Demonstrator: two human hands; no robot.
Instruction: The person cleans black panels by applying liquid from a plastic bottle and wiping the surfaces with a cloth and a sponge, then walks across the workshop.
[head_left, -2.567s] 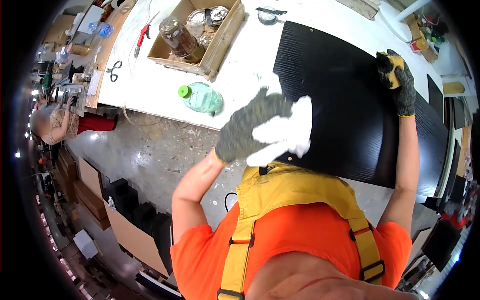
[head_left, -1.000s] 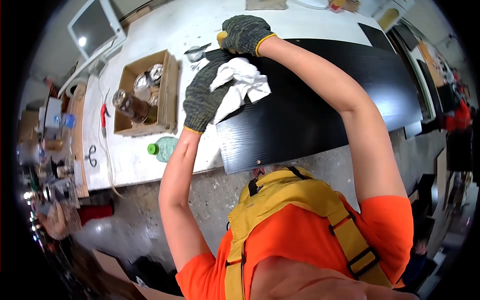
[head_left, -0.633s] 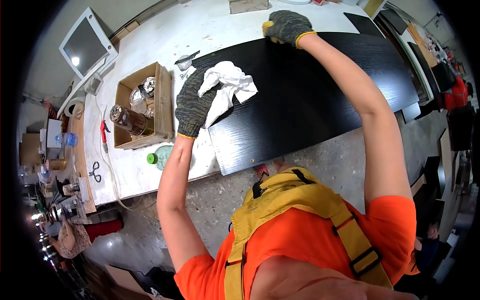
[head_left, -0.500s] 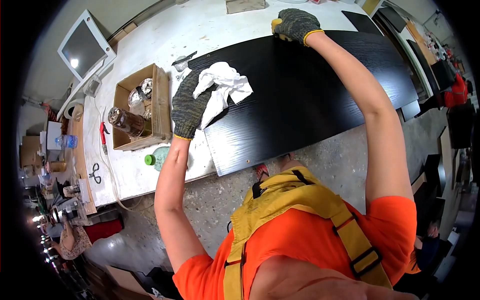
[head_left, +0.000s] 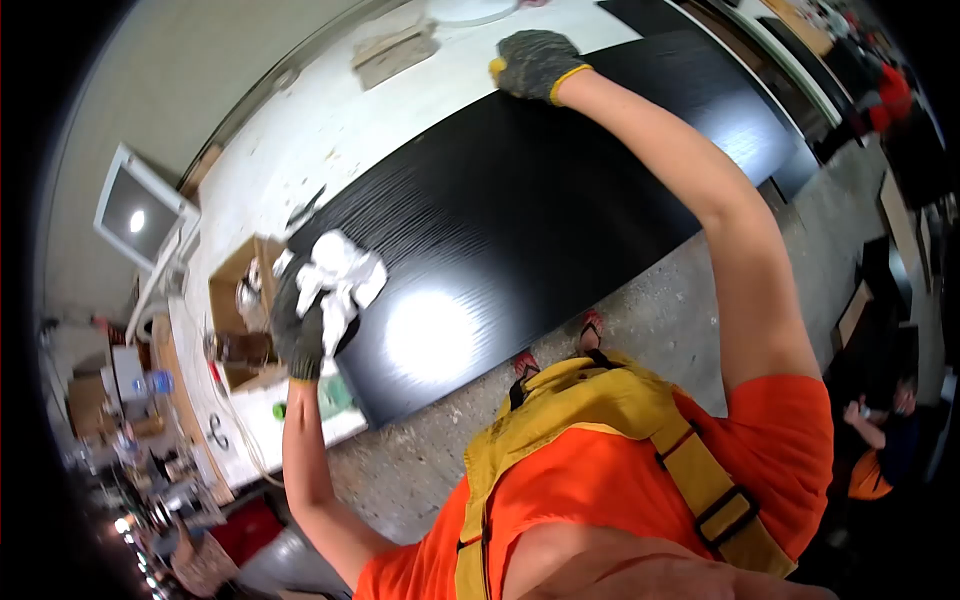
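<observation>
A long black board point(head_left: 520, 200) with a wood-grain surface lies on the white table. At its left end is my left hand point(head_left: 298, 325), in a dark knitted glove, closed around a crumpled white cloth point(head_left: 345, 268). The cloth spreads over the board's corner, and my left fingertips are partly hidden by it. My right hand point(head_left: 540, 68), gloved with yellow trim, is curled over the board's far edge; its fingers are partly out of sight.
Beside my left hand stands a cardboard box point(head_left: 240, 280) holding a brown jar point(head_left: 238, 348). Scissors point(head_left: 217, 430) lie near the white table's point(head_left: 310, 150) left edge. A screen on a stand point(head_left: 145, 215) is at the back left. Other people point(head_left: 880, 440) are at the right and lower left.
The whole view has turned, so the board slants more. My left hand and the cloth appear lower and further left, still at the board's left end. My right hand stays on the far edge.
</observation>
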